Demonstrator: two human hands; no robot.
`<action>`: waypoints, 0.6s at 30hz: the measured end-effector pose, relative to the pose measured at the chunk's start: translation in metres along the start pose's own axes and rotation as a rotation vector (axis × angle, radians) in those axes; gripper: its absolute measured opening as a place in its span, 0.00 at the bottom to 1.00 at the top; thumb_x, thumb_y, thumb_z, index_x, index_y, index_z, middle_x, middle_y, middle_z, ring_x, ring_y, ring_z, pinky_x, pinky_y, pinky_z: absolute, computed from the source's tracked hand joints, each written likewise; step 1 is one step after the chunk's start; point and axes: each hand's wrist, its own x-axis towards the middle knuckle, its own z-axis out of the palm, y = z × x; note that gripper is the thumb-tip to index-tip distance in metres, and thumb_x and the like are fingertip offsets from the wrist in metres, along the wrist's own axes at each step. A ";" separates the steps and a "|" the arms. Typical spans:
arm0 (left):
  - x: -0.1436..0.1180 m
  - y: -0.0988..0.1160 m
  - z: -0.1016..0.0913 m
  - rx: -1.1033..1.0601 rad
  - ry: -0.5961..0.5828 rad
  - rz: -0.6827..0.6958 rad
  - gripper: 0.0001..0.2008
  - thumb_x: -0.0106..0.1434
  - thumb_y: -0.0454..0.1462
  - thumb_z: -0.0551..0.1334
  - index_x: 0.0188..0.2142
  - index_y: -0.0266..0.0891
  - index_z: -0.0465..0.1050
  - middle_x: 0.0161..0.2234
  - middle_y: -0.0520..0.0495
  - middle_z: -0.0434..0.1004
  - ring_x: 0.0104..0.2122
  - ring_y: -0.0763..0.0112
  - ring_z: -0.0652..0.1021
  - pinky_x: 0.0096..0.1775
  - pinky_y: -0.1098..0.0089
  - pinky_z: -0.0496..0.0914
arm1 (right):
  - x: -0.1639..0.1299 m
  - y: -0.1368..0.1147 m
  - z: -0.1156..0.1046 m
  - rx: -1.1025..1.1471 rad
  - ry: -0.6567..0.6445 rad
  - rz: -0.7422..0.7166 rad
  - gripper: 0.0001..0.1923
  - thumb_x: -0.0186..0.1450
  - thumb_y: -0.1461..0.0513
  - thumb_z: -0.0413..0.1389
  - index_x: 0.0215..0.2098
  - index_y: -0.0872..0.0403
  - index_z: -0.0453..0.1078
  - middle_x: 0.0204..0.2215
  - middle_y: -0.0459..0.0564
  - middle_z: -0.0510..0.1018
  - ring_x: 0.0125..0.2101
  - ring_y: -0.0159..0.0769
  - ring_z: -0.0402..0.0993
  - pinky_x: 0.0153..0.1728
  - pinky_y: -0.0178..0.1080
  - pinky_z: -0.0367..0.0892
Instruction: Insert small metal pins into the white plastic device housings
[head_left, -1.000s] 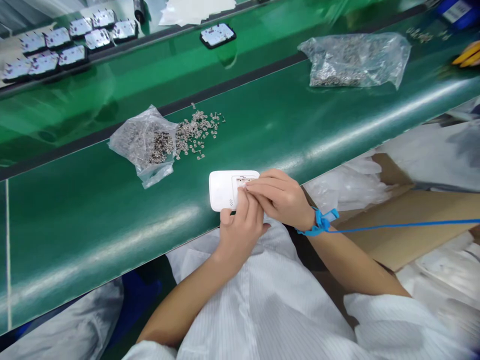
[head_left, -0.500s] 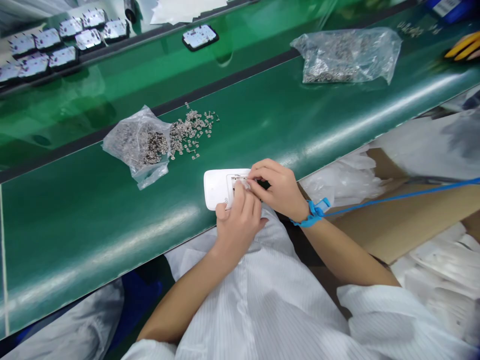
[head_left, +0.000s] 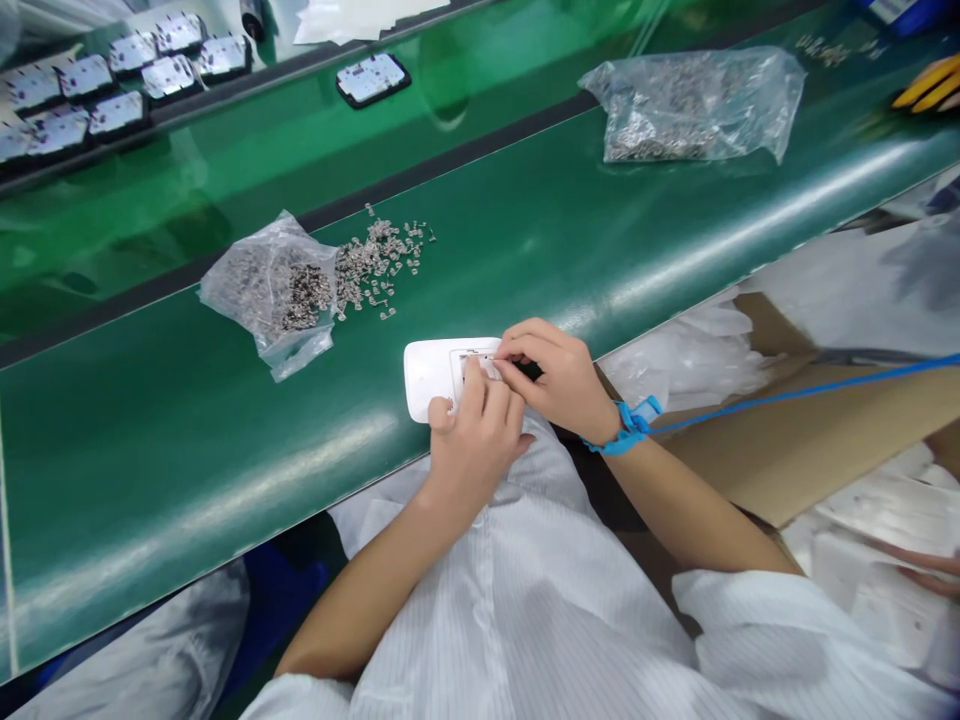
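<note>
A white plastic housing (head_left: 433, 377) with rounded corners lies flat on the green desk (head_left: 187, 470), close to its near edge. It is a wide, low rectangle, its long side running left to right. Its upper face is smooth and glossy on the left half; the right half carries a square recessed opening with a thin outline, inside which small metal parts show, too small to make out. Both hands cover the housing's right end and near edge, so only the left part and the top rim of the recess are visible.

Head-worn view, close, forward and down
</note>
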 end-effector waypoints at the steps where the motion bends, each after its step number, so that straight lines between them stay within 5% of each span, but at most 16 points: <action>1: 0.000 0.000 0.001 -0.001 0.003 0.004 0.12 0.72 0.47 0.60 0.43 0.41 0.74 0.45 0.46 0.79 0.60 0.53 0.71 0.42 0.58 0.55 | 0.000 0.000 0.000 -0.003 -0.008 -0.002 0.06 0.69 0.68 0.55 0.36 0.53 0.71 0.37 0.52 0.77 0.38 0.39 0.76 0.38 0.42 0.73; 6: -0.007 0.006 0.005 0.013 0.037 -0.027 0.11 0.73 0.42 0.59 0.48 0.38 0.74 0.51 0.41 0.78 0.61 0.53 0.70 0.43 0.58 0.54 | 0.005 0.001 0.000 -0.066 -0.043 -0.023 0.05 0.69 0.67 0.55 0.35 0.54 0.72 0.37 0.53 0.77 0.38 0.40 0.75 0.40 0.44 0.73; 18: -0.006 0.007 0.010 0.021 0.097 -0.027 0.11 0.72 0.40 0.57 0.46 0.37 0.75 0.49 0.42 0.79 0.58 0.54 0.72 0.42 0.58 0.54 | 0.014 0.002 0.004 -0.106 -0.092 0.034 0.05 0.68 0.67 0.56 0.33 0.53 0.69 0.35 0.51 0.74 0.38 0.41 0.72 0.39 0.43 0.69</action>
